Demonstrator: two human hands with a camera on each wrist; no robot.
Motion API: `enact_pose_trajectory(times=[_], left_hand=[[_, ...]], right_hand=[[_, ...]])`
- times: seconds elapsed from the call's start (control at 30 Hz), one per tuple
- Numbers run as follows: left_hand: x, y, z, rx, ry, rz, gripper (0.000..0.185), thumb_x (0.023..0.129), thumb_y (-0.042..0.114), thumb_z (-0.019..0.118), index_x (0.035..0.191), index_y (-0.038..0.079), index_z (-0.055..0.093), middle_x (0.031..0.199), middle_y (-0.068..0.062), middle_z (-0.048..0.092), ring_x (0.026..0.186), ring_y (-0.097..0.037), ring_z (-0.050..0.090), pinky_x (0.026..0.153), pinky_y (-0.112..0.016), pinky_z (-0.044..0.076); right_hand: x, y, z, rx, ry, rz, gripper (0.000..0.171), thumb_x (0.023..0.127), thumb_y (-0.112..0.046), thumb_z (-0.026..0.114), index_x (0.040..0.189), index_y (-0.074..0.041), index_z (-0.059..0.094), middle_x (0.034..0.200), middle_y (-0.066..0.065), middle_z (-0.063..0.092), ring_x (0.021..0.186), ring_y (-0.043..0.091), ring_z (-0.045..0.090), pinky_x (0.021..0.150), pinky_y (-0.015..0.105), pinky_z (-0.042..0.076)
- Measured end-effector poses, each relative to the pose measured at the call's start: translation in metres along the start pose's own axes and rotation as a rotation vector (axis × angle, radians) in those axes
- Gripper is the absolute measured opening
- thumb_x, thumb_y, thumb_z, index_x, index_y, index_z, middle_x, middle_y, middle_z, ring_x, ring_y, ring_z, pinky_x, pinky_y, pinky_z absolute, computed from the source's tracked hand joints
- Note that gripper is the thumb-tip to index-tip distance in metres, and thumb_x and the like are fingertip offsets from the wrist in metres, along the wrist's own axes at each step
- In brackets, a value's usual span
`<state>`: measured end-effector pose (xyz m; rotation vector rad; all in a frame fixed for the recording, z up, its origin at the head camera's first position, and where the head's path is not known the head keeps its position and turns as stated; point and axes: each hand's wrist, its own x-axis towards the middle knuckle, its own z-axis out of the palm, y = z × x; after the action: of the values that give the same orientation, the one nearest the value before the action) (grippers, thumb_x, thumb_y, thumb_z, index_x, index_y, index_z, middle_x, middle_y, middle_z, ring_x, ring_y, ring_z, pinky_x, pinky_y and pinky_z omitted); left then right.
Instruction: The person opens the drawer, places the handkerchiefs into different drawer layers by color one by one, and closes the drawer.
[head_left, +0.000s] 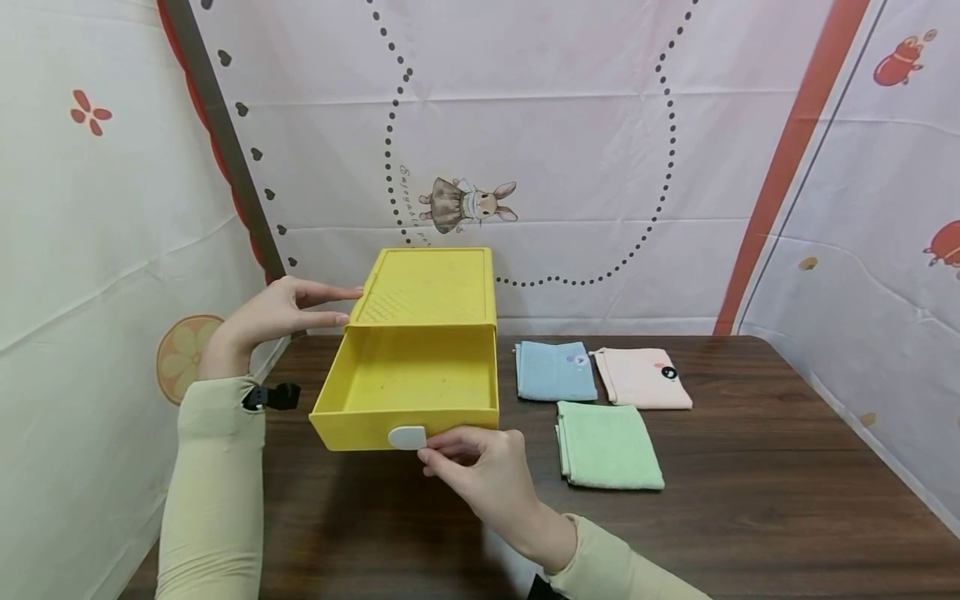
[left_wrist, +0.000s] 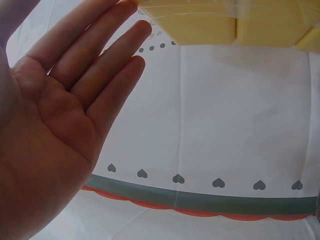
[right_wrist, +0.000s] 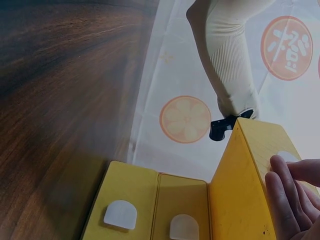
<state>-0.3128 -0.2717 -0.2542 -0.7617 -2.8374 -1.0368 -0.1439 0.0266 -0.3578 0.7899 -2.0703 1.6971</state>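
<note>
Head view: your right fingers (head_left: 459, 436) are pinching the pulled-out yellow drawer (head_left: 352, 430) by its white tab (head_left: 407, 437), your straight left fingers (head_left: 330, 293) are touching the cabinet (head_left: 431, 287), and the green cloth (head_left: 611, 446) is lying rightward, nearer your right hand (head_left: 495, 479).

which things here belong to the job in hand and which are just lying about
In the job:
yellow drawer unit, left grip at its side
open drawer
white tab, pinched by the right grip

Apparently lying about, untouched, perhaps for later:
blue cloth
pink cloth
green cloth
</note>
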Motion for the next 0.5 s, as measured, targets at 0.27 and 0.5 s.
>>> enact_pose_trajectory(times=[0.27,0.5], left_hand=[[-0.002,0.001,0.0,-0.002,0.005,-0.011,0.048,0.081,0.04,0.074,0.126,0.027,0.063,0.127,0.001,0.063,0.119,-0.023,0.056,0.092,-0.054,0.047],[-0.002,0.003,0.001,-0.008,0.003,-0.001,0.049,0.082,0.039,0.073,0.127,0.023,0.063,0.125,-0.001,0.064,0.118,-0.024,0.056,0.091,-0.053,0.047]], right_hand=[[-0.001,0.001,0.001,0.007,-0.005,-0.005,0.005,0.08,-0.006,0.074,0.085,-0.005,0.074,0.072,0.007,0.073,0.062,0.01,0.069,0.06,0.021,0.055],[-0.001,-0.01,0.0,0.003,0.002,-0.01,0.004,0.08,-0.004,0.074,0.084,-0.003,0.074,0.072,0.009,0.073,0.061,0.012,0.069,0.06,0.021,0.055]])
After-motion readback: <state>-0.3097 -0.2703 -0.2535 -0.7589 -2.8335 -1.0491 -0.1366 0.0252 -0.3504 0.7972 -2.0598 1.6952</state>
